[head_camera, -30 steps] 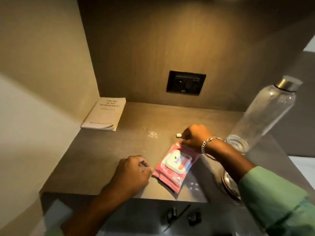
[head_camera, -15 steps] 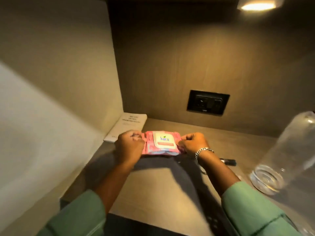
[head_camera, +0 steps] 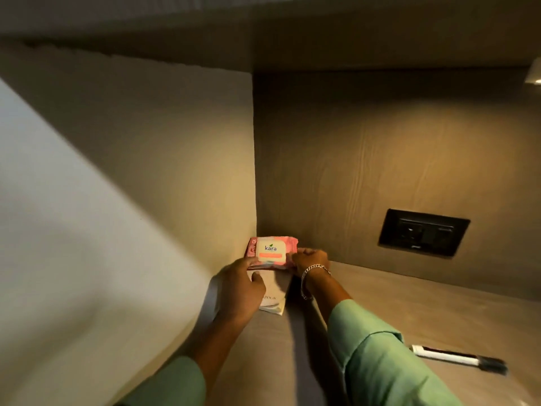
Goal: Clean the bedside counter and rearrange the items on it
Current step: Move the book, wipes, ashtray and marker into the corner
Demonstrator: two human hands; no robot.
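A pink pack of wet wipes (head_camera: 270, 252) with a pale lid stands tilted up in the back left corner of the brown counter (head_camera: 424, 312), on the far end of a white booklet (head_camera: 272, 297). My left hand (head_camera: 238, 291) grips the pack's lower left edge and covers part of the booklet. My right hand (head_camera: 308, 260), with a metal bracelet on the wrist, grips the pack's right end. Both arms wear green sleeves.
A black wall socket (head_camera: 423, 232) sits on the back panel to the right. A white pen with a dark cap (head_camera: 459, 358) lies on the counter at the lower right. The side wall (head_camera: 175, 186) closes the left side and a shelf hangs overhead.
Both hands carried the wipes pack from mid-air over the counter to the back left corner, onto the booklet. The view swung left, and the bottle has left the frame.
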